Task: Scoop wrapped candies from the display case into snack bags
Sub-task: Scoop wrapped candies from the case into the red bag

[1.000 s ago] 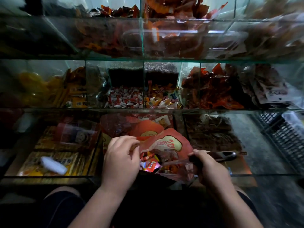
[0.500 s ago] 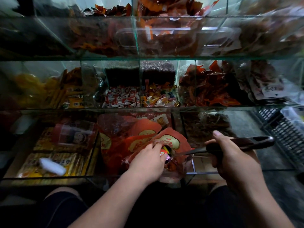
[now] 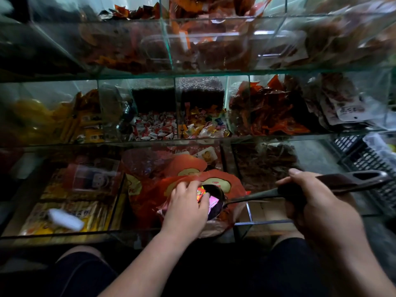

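A red printed snack bag (image 3: 232,187) sits at the front of the glass display case (image 3: 192,72), low in the middle. My left hand (image 3: 186,207) is at the bag's mouth, fingers curled over its near edge. A red wrapped candy (image 3: 201,192) and a pink one (image 3: 213,200) show beside those fingers. My right hand (image 3: 319,207) grips the dark handle of a metal scoop (image 3: 252,197), whose bowl lies in the bag's mouth. Loose wrapped candies (image 3: 158,127) fill two middle-shelf compartments.
Glass dividers split each shelf into bins of orange and red snack packets (image 3: 267,112). Yellow boxed goods (image 3: 70,213) and a white object (image 3: 65,219) lie bottom left. A black plastic crate (image 3: 368,159) stands at the right. My knees are against the case front.
My left hand moved right from the bag's left edge to its mouth. My right hand lifted and swung right, bringing the scoop's bowl into the bag opening.
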The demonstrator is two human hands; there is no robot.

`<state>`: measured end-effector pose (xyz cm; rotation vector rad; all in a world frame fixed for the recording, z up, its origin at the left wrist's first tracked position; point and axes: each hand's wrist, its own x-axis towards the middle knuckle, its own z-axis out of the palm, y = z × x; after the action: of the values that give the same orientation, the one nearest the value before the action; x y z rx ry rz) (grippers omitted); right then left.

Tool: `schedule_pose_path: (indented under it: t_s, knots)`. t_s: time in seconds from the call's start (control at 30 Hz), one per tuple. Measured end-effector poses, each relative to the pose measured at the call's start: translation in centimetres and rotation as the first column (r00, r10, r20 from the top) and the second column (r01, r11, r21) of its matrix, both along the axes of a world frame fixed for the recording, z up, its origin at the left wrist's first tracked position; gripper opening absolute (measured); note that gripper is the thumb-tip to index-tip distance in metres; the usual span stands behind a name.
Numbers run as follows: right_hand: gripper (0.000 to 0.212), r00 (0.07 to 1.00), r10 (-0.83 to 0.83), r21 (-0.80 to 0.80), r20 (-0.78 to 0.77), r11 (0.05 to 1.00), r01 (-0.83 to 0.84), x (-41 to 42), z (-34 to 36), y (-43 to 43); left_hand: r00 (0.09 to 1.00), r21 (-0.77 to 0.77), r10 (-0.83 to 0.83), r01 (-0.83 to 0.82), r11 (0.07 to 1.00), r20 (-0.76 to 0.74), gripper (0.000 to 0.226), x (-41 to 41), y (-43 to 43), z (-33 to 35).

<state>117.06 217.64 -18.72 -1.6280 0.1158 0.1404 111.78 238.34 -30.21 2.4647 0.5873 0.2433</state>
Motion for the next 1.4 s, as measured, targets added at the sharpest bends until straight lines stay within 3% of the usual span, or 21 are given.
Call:
schedule_pose_path:
  t_s: [0.2, 0.47, 0.6, 0.7, 0.9, 1.13, 1.27, 1.33, 1.4]
  knots:
    - [0.043, 0.997, 0.066, 0.08, -0.028, 0.995, -0.064, -0.3, 2.1, -1.1, 0.971, 0.079, -0.038, 0.02, 0.997, 0.237, 0.031, 0.0, -0.2, 1.9]
    - [0.042, 0.996, 0.069, 0.139, -0.058, 0.989, -0.06, 0.0, 3.8, -1.2, 0.958, 0.011, -0.057, 0.056, 0.998, 0.28, 0.034, 0.0, -0.6, 2.6]
    - [0.061, 0.996, 0.061, 0.131, -0.062, 0.99, -0.052, 0.0, 3.6, -1.4, 0.964, -0.005, -0.072, 0.076, 0.997, 0.257, 0.036, -0.5, -1.1, 2.0]
    - [0.054, 0.996, 0.065, 0.149, -0.059, 0.987, -0.055, 0.2, 3.5, -2.0, 0.961, -0.014, -0.103, 0.11, 0.994, 0.259, 0.034, -0.6, -1.4, 2.4]
    - [0.06, 0.995, 0.058, 0.118, -0.083, 0.992, -0.048, 1.0, 4.0, -3.0, 0.921, -0.001, -0.134, 0.145, 0.99, 0.366, 0.035, 0.6, -1.1, 4.6]
    - [0.038, 1.0, -0.014, 0.32, -0.007, 0.947, 0.015, 2.6, 4.5, -0.4, 0.91, 0.125, -0.242, 0.211, 0.969, 0.337, 0.044, 7.0, 2.8, 8.5]
    - [0.03, 0.999, -0.021, 0.392, -0.035, 0.919, 0.033, 6.0, 3.5, 3.0, 0.948, 0.11, -0.215, 0.194, 0.975, 0.235, 0.055, 12.8, 5.9, 10.2]
    - [0.03, 1.0, 0.008, 0.376, -0.018, 0.927, -0.001, 7.8, 2.7, 5.4, 0.975, 0.084, -0.146, 0.134, 0.987, 0.164, 0.059, 14.8, 6.9, 10.4]
    - [0.029, 0.99, 0.079, 0.157, 0.115, 0.983, -0.097, 9.2, 1.8, 7.7, 0.986, 0.047, -0.086, 0.08, 0.996, 0.141, 0.06, 15.7, 7.5, 10.4]
